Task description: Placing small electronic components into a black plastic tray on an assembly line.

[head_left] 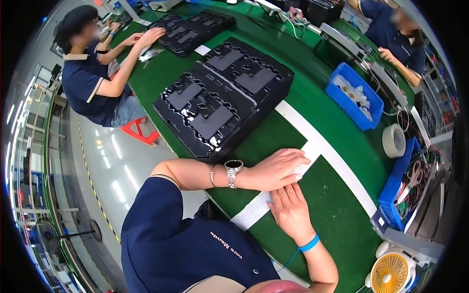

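My left hand (277, 170), with a silver watch (233, 171) at the wrist, lies across a white strip (312, 151) on the green tabletop (332, 195). Its fingers stretch to the right, held loosely together. My right hand (292, 211) rests just nearer to me, fingers extended, their tips meeting the underside of the left hand. A blue wrist strap (309, 242) with a thin cord circles the right wrist. Neither hand shows an object in it, though the left palm is hidden. Beyond my left forearm stands a stack of black moulded trays (254, 110) holding flat dark grey L-shaped pieces (215, 122).
A blue bin (354, 115) of clear plastic bits, a tape roll (394, 140) and a blue tool bin (391, 193) line the right side. A small yellow fan (389, 273) sits nearer. Co-workers sit left (93, 73) and far right (391, 39); more black trays (190, 31) lie beyond.
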Action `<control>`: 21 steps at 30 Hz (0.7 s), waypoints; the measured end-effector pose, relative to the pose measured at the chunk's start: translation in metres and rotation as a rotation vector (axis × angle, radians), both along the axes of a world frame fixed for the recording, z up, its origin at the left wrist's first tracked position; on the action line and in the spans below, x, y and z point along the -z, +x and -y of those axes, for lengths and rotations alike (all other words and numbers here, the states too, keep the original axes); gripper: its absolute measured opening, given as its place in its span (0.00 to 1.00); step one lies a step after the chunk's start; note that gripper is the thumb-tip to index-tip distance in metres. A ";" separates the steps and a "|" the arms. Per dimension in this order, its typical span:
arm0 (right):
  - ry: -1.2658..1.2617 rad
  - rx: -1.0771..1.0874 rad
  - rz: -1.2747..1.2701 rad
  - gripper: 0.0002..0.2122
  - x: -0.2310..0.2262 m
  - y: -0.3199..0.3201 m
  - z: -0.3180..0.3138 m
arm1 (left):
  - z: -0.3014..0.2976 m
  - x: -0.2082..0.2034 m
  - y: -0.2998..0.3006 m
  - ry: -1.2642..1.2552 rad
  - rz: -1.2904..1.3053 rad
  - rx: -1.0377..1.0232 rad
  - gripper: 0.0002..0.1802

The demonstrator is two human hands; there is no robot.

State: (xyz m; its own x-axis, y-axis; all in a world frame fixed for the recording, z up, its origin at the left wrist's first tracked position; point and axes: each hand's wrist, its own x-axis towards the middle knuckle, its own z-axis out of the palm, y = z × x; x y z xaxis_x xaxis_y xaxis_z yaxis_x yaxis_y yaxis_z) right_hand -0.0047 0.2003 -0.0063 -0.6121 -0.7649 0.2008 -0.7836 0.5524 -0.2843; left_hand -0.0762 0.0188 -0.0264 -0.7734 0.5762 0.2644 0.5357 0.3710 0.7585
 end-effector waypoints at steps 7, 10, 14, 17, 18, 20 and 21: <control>-0.038 -0.096 -0.053 0.22 -0.005 -0.002 0.000 | 0.002 -0.001 -0.008 -0.065 -0.061 -0.093 0.27; -0.063 -0.141 -0.050 0.22 -0.003 -0.002 -0.002 | 0.004 -0.002 -0.016 -0.094 -0.083 -0.154 0.27; -0.239 -0.228 0.078 0.19 -0.002 -0.002 -0.003 | 0.006 -0.002 -0.016 -0.172 -0.110 -0.159 0.29; -0.452 -0.244 0.274 0.16 0.005 -0.006 -0.006 | 0.007 -0.003 -0.016 -0.241 -0.121 -0.148 0.30; -0.526 -0.240 0.344 0.15 0.007 -0.007 -0.007 | 0.007 -0.004 -0.017 -0.265 -0.132 -0.147 0.30; -0.499 -0.055 0.217 0.14 0.004 -0.009 -0.009 | 0.008 -0.005 -0.016 -0.296 -0.123 -0.145 0.31; -0.483 0.036 0.152 0.14 0.003 -0.011 -0.010 | 0.008 -0.005 -0.015 -0.301 -0.127 -0.141 0.31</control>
